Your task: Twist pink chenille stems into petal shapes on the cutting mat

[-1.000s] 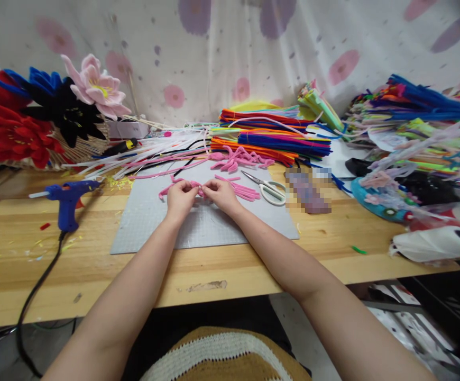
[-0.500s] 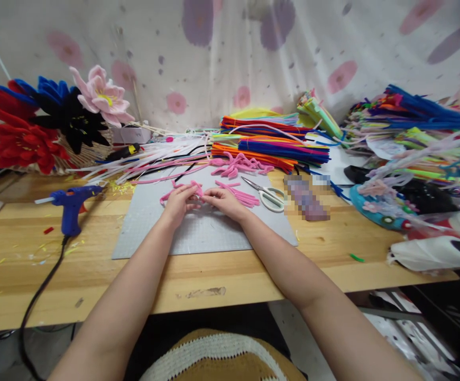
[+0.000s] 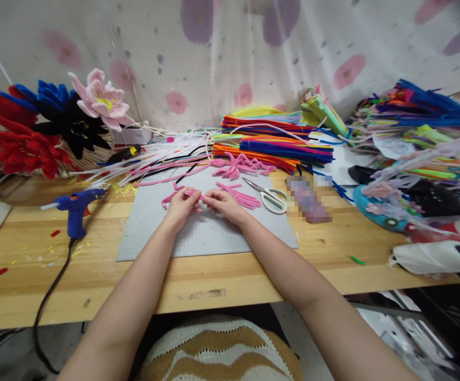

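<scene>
Over the grey cutting mat (image 3: 214,238), my left hand (image 3: 183,207) is closed on a pink pipe cleaner (image 3: 169,199), whose bent end sticks out to the left. My right hand (image 3: 221,203) pinches at the same pink piece, its fingertips almost touching those of the left. The exact grip between the fingers is too small to make out. Cut pink pipe cleaner lengths (image 3: 246,199) lie just right of my right hand. Beside them rest scissors (image 3: 272,198) with pale handles. Behind the hands is a heap of shaped pink pipe cleaner pieces (image 3: 238,165).
A blue glue gun (image 3: 77,211) stands at left, its cord hanging over the table edge. Fuzzy flowers (image 3: 103,100) fill the back left. Bundles of coloured pipe cleaners (image 3: 277,148) line the back. A white roll (image 3: 436,255) and craft pieces (image 3: 380,206) sit at right.
The left hand has turned slightly, its fingers curling more closely around the pink pipe cleaner. The right hand stays nearly in place. The camera view has shifted a little.
</scene>
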The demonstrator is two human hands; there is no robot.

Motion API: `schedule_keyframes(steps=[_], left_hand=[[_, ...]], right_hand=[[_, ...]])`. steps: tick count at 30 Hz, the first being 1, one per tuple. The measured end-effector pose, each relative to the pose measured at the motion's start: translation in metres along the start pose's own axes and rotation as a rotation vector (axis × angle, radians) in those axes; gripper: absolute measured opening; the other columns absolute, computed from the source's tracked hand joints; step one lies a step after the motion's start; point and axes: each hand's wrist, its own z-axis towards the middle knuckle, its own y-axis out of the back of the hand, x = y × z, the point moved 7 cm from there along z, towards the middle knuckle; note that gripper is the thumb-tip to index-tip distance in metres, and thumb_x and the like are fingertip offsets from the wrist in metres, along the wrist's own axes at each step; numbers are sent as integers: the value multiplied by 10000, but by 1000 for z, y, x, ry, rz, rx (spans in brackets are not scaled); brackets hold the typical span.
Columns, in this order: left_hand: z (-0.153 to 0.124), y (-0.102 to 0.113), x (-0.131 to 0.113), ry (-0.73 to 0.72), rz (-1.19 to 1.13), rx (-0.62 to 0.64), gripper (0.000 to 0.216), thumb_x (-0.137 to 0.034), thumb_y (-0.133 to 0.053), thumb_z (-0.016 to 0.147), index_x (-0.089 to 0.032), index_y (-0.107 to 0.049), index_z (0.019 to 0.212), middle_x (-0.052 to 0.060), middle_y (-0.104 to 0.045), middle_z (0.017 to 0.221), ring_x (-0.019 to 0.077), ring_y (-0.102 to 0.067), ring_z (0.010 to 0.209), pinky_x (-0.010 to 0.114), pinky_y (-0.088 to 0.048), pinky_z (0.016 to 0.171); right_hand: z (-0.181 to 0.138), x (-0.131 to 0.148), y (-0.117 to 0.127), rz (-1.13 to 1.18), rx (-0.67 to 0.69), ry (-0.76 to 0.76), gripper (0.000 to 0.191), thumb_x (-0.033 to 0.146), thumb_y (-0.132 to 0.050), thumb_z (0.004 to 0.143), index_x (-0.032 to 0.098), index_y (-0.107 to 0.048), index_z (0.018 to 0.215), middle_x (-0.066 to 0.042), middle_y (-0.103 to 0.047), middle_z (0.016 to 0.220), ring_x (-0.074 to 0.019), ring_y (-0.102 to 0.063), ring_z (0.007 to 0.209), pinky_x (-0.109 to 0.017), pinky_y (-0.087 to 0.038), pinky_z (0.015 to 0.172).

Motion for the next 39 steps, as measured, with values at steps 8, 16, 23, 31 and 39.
schedule_keyframes(steps=[8,16,23,31,39], left_hand=[[-6,-16,6,163,-133,108,303,-318,-752,569,-136,-512,600,-70,-405,471,-4,-320,374,108,-264,324],[-3,-24,12,365,-199,92,177,-163,-691,643,-123,-528,584,-60,-419,452,-12,-334,354,80,-253,306],[-1,-27,4,320,-55,185,262,-322,-677,683,-130,-509,625,-58,-428,474,19,-398,383,131,-388,373],[2,-8,-5,14,289,113,373,-470,-620,681,-173,-434,554,-75,-369,393,41,-302,313,176,-272,297],[2,-15,-15,-118,420,142,330,-431,-596,708,-178,-443,563,-79,-372,353,47,-297,283,188,-198,309]], right_hand=[[-2,4,-2,-18,37,20,289,462,-579,715,174,-575,725,39,-478,604,-67,-405,539,-204,-335,517],[-6,22,8,-6,-132,271,168,326,-596,739,178,-630,667,12,-576,689,-100,-516,703,-253,-395,734],[0,12,14,105,-64,190,238,386,-620,720,155,-582,676,27,-522,623,-77,-452,593,-225,-359,602],[0,5,13,231,32,99,225,368,-622,723,153,-563,699,39,-485,620,-52,-397,529,-203,-291,516],[-2,4,10,266,54,59,227,362,-648,696,150,-568,680,32,-511,645,-54,-406,547,-209,-294,533]])
